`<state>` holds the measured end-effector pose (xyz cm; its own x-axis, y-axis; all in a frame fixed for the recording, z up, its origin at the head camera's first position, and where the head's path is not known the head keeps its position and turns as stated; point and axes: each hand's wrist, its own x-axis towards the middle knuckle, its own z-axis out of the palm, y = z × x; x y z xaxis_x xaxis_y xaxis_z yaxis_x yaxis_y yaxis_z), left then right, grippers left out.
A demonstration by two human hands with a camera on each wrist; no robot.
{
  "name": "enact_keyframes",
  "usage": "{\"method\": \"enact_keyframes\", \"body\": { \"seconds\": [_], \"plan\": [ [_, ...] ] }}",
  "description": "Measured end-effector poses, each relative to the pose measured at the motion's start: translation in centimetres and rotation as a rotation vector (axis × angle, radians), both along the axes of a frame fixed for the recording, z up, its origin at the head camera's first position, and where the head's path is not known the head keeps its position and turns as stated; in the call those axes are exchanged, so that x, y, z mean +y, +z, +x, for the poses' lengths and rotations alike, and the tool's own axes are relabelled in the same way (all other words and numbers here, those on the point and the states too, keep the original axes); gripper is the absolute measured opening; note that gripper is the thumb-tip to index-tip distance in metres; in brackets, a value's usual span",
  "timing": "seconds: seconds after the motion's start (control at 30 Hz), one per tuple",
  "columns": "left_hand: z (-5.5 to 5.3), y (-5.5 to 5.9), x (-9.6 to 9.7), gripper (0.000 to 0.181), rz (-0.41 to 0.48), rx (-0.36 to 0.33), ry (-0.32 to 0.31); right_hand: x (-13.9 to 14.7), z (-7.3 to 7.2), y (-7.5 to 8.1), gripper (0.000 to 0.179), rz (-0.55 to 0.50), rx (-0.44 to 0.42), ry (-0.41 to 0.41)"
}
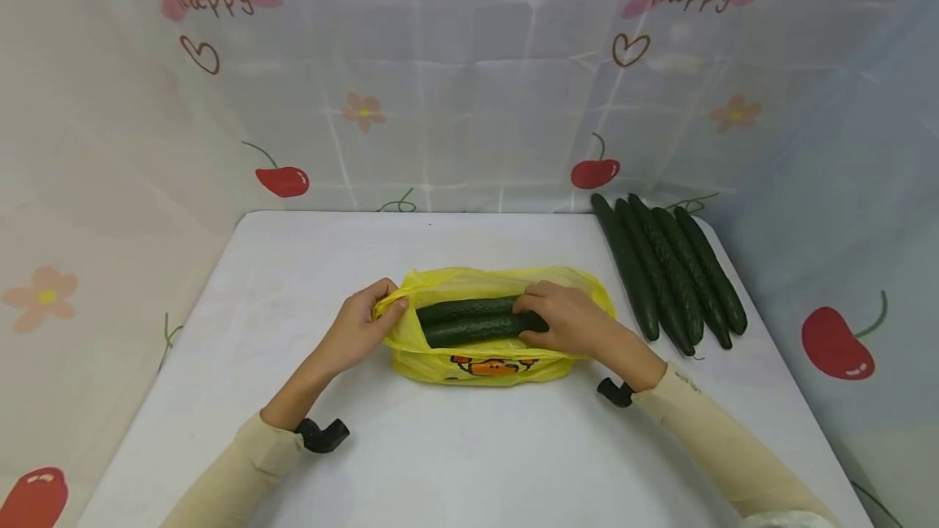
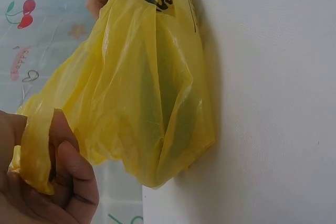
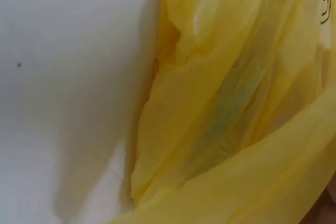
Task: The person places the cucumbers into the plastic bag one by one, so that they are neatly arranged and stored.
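Note:
A yellow plastic bag [image 1: 433, 367] lies in the middle of the table, its mouth facing up and spread wide. Inside it two dark green cucumbers [image 1: 469, 335] lie side by side. My left hand [image 1: 357, 329] grips the bag's left edge; in the left wrist view a strip of the yellow plastic runs through the curled fingers [image 2: 79, 182]. Reaching into the bag from the right, my right hand [image 1: 565, 320] holds the right ends of the cucumbers, thumb on the near side. The right wrist view shows mostly yellow plastic, which hides nearly all of that hand.
Several more cucumbers [image 1: 660, 267] lie in a row at the back right of the white table [image 1: 469, 446]. A printed curtain [image 1: 469, 88] hangs behind the table and along its sides. Each wrist bears a black camera mount [image 1: 323, 436].

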<state>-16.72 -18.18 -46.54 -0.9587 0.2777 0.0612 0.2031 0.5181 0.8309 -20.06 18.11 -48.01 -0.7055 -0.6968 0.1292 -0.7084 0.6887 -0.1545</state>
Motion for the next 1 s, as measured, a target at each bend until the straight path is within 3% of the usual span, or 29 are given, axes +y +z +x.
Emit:
{"method": "enact_keyframes", "body": {
  "seconds": [0.2,0.33,0.43,0.53,0.63,0.77,0.87,1.0],
  "plan": [
    [0.1,-0.2,0.1,0.026,-0.02,-0.008,0.008,0.9,0.1,1.0,0.029,-0.115,-0.058,-0.038],
    [0.4,-0.2,0.1,0.026,-0.017,-0.02,0.007,2.4,0.0,1.8,0.022,-0.27,-0.008,-0.069],
    [0.6,-0.3,0.2,0.024,-0.014,-0.037,0.016,4.1,-0.2,1.9,0.022,-0.368,0.036,-0.15],
    [1.0,-0.3,0.4,0.02,-0.006,-0.06,0.028,6.0,-0.4,1.9,0.026,-0.413,0.06,-0.304],
    [1.6,0.2,0.7,0.015,0.011,-0.078,0.034,8.0,-0.5,1.6,0.031,-0.384,0.069,-0.51],
    [2.5,1.7,1.3,0.013,0.043,-0.086,0.023,10.1,-0.3,1.1,0.045,-0.267,0.04,-0.741],
    [3.2,2.8,1.7,0.014,0.065,-0.086,0.01,11.1,-0.1,0.4,0.057,-0.146,0.018,-0.833],
    [3.5,3.3,2.0,0.015,0.082,-0.086,0.008,11.5,-0.2,-0.9,0.067,-0.032,0.019,-0.883]
  ]
}}
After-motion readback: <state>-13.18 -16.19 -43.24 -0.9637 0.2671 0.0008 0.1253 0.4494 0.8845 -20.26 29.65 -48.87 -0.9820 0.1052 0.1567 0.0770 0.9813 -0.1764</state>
